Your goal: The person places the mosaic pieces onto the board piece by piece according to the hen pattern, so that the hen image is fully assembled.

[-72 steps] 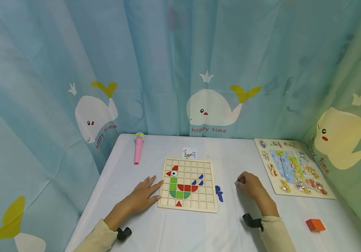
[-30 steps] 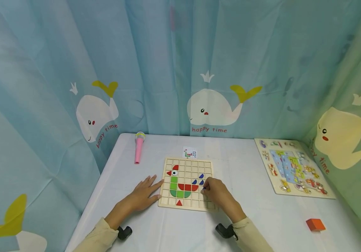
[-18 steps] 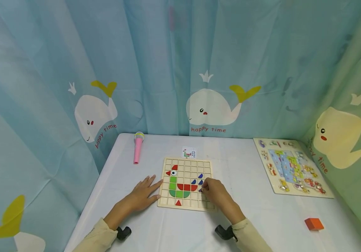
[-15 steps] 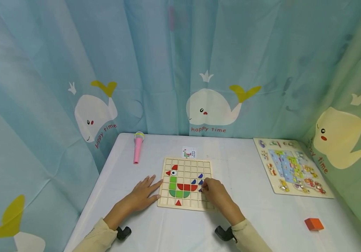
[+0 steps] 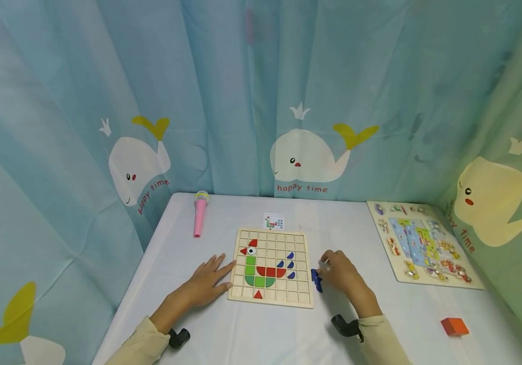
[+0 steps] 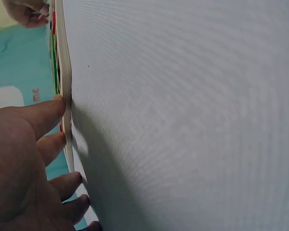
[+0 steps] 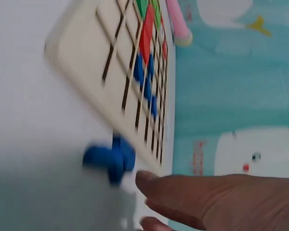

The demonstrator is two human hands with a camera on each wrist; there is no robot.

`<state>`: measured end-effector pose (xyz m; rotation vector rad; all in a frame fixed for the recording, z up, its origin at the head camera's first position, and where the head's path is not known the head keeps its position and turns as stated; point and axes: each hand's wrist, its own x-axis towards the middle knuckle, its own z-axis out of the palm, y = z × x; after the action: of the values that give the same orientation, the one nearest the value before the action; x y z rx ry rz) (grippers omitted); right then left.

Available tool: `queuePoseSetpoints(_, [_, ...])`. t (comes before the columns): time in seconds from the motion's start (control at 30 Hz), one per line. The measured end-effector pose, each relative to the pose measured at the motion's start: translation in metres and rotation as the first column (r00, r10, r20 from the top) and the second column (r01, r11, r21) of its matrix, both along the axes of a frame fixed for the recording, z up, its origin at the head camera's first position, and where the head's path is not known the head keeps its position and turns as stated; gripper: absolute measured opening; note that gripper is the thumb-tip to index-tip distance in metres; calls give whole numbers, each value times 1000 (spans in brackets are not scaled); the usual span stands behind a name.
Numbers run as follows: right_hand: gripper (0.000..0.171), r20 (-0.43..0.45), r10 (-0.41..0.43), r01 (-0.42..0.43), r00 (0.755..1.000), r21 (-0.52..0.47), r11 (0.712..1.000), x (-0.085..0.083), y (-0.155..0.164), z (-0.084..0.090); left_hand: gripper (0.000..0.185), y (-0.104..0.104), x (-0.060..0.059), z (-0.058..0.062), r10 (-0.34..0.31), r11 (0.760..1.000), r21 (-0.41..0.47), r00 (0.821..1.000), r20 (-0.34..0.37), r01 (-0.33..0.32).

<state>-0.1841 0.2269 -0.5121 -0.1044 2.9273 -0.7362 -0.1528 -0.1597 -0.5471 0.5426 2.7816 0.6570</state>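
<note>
A wooden grid board [image 5: 299, 295] lies on the white table and bears a bird made of red, green and blue pieces. My left hand [image 5: 206, 281] lies flat against the board's left edge [image 6: 65, 96], with its fingers [image 6: 48, 113] straight. My right hand [image 5: 340, 274] is just right of the board, and its fingertips reach a small cluster of loose blue pieces [image 5: 317, 280]. In the right wrist view a straight finger [image 7: 154, 180] hovers beside those blue pieces [image 7: 111, 158] next to the board [image 7: 86, 57]. It holds nothing.
A pink toy microphone [image 5: 199, 219] and a small pattern card [image 5: 273, 221] lie behind the board. A vehicle puzzle board [image 5: 425, 246] sits at the right, and an orange block [image 5: 454, 326] lies near the front right. Whale-print curtains surround the table.
My right hand left a blue piece on the board's right side, beside the red pieces. It then moved right, off the board, to the loose blue pieces. My left hand stayed put.
</note>
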Motion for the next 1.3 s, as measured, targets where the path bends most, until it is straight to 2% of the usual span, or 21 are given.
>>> queuePoseSetpoints(0.17, [22,28,45,-43,999,-73,996,-5,17,-4,61,0,1,0,-3,1000,1,1000,-10,3])
queuePoseSetpoints(0.37, [12,75,68,-58,995,-127,990,-8,13,-12,61,0,1,-1,-6,1000,3,1000,-13,6])
queuePoseSetpoints(0.57, [6,36,73,-68,997,-128,989,-12,11,-13,61,0,-1,0,6,1000,-11,1000,-4,-6])
queuePoseSetpoints(0.8, [11,1,35,-35,999,-125,992,-15,6,-17,60,0,-2,0,4,1000,-16,1000,-9,-4])
queuePoseSetpoints(1.0, [4,-52,19,-22,998,-60,998,-18,3,-16,60,0,-2,0,5,1000,-20,1000,-2,-5])
queuePoseSetpoints(1.3, [13,-65,-81,76,995,-76,994,-22,16,-14,61,0,-1,1,1,1000,-26,1000,11,-1])
